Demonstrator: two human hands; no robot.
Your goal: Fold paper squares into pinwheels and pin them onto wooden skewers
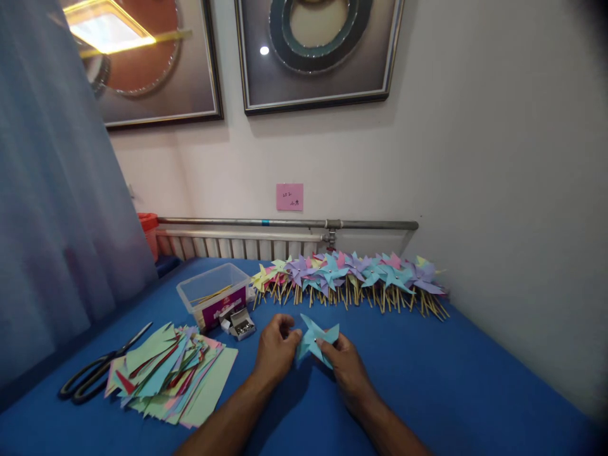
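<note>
A light-blue paper pinwheel (310, 337) is held low over the blue table, in front of me. My right hand (346, 366) grips it from the right, the thumb pressed near the small metal pin at its centre and the fingers behind the paper. At its left edge is my left hand (276, 347), fingers curled in and thumb tip against or very close to a blade. Whatever the left fingers may pinch is hidden. No stick shows on this pinwheel.
Finished pinwheels on sticks (349, 278) lie in a long row along the back. Left of my hands are a small box of metal pins (242, 326), a clear plastic tub (190, 294) with sticks, a pile of cut coloured paper (166, 373) and black-handled scissors (102, 365).
</note>
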